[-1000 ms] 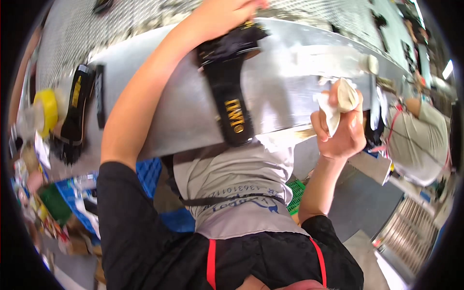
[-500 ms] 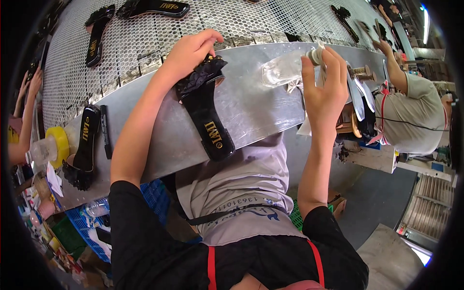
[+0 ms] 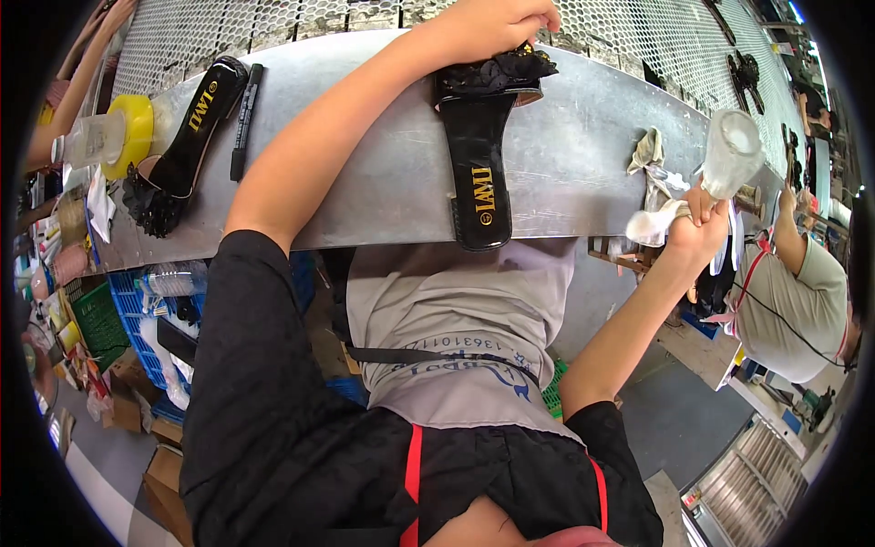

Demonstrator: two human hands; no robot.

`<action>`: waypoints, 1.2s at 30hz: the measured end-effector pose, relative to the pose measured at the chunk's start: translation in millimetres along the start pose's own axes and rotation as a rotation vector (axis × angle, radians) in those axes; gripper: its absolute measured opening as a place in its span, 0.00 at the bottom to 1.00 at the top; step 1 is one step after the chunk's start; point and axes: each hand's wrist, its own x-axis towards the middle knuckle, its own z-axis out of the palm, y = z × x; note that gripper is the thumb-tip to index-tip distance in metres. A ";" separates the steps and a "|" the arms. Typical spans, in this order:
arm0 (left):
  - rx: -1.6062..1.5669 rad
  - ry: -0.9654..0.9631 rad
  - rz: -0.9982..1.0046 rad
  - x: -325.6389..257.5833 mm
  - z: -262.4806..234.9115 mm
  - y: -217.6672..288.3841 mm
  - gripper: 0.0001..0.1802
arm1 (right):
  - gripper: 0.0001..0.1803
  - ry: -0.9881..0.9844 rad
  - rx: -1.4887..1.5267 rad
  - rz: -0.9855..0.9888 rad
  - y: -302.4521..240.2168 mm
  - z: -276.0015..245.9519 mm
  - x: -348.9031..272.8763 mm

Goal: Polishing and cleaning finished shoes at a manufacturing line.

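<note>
A black slide slipper (image 3: 477, 150) with gold lettering on its insole and a ruffled flower strap (image 3: 501, 71) lies on the metal worktop, heel toward me. My left hand (image 3: 492, 27) is closed on its strap end, the fingers bent over the far side and partly hidden. At the right, my right hand (image 3: 697, 235) is closed round the neck end of a clear bottle (image 3: 734, 150), whose base tilts up and away. A white cloth (image 3: 654, 225) sticks out of that same hand. Beyond it lies a crumpled beige cloth (image 3: 647, 150) on the worktop.
Another black slipper (image 3: 187, 137) and a black marker pen (image 3: 244, 123) lie at the left, beside a yellow tape roll (image 3: 137, 137) around a clear bottle. A perforated conveyor (image 3: 365, 14) runs along the far side. A co-worker (image 3: 793, 301) sits at the right.
The bottle has swung from pointing left to standing tilted up at the right, with my right hand lower. My view has shifted; the left hand stays at the slipper's strap.
</note>
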 end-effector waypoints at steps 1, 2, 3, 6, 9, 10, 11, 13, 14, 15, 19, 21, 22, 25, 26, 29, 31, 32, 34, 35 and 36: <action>-0.017 -0.008 -0.012 0.3 -0.1 -0.2 0.15 | 0.13 -0.038 -0.096 -0.002 0.9 3.2 2.3; -0.017 -0.011 -0.012 0.7 0.3 -0.7 0.15 | 0.13 -0.110 -0.113 0.039 4.3 7.7 2.3; -0.010 -0.009 -0.022 1.1 0.8 -1.7 0.15 | 0.12 -0.006 -0.370 -0.190 10.2 13.6 0.5; 0.024 0.011 0.000 1.4 2.6 -5.0 0.15 | 0.14 0.161 -0.733 -0.564 33.0 35.7 -11.1; 0.046 0.035 0.046 1.6 3.7 -6.3 0.16 | 0.22 -0.242 -1.617 -1.140 52.4 49.5 -27.0; 0.042 0.044 0.062 1.8 3.5 -6.2 0.16 | 0.22 -0.208 -1.615 -1.115 54.5 52.9 -31.2; 0.045 0.046 0.061 2.2 3.1 -5.8 0.16 | 0.22 -0.271 -1.654 -1.103 57.0 55.0 -34.8; 0.040 0.004 0.003 2.6 2.0 -4.5 0.16 | 0.24 -0.278 -1.645 -0.966 56.9 58.6 -41.5; 0.039 0.005 0.001 2.8 1.6 -4.0 0.16 | 0.24 -0.280 -1.656 -0.977 54.1 60.8 -45.2; 0.022 -0.016 -0.033 3.0 1.2 -3.7 0.16 | 0.25 -0.322 -1.638 -1.011 50.7 63.9 -48.7; 0.082 -0.005 -0.016 2.9 2.2 -4.9 0.16 | 0.22 -0.179 -1.359 -0.891 50.7 70.8 -79.6; 0.071 0.024 0.009 2.4 3.5 -6.5 0.17 | 0.18 -0.139 -1.253 -0.777 67.6 68.7 -100.0; 0.059 0.045 0.039 1.9 4.5 -7.3 0.17 | 0.18 -0.277 -1.385 -0.785 80.1 66.5 -108.9; 0.045 0.035 0.059 1.7 5.8 -9.8 0.16 | 0.26 -0.852 -1.746 -0.733 125.6 63.8 -125.9; 0.036 0.046 0.080 1.4 6.2 -10.3 0.16 | 0.29 -0.914 -1.852 -0.639 135.6 65.3 -130.2; 0.024 0.049 0.094 0.5 6.7 -11.3 0.16 | 0.26 -1.176 -1.988 -0.676 151.4 76.3 -126.0; 0.021 0.053 0.112 0.4 6.6 -11.4 0.15 | 0.21 -1.419 -2.065 -0.682 153.0 82.8 -117.7; 0.030 0.040 0.096 0.3 6.5 -11.3 0.15 | 0.21 -1.404 -2.072 -0.689 152.2 85.1 -110.5; 0.034 0.039 0.072 -0.1 7.0 -10.7 0.15 | 0.22 -1.291 -2.145 -0.762 149.9 86.9 -99.9; 0.051 0.045 0.078 0.2 7.1 -10.3 0.15 | 0.22 -1.342 -2.148 -0.760 148.4 86.1 -99.0; 0.070 0.051 0.082 0.2 7.0 -10.0 0.16 | 0.22 -1.406 -2.111 -0.757 148.9 85.0 -97.4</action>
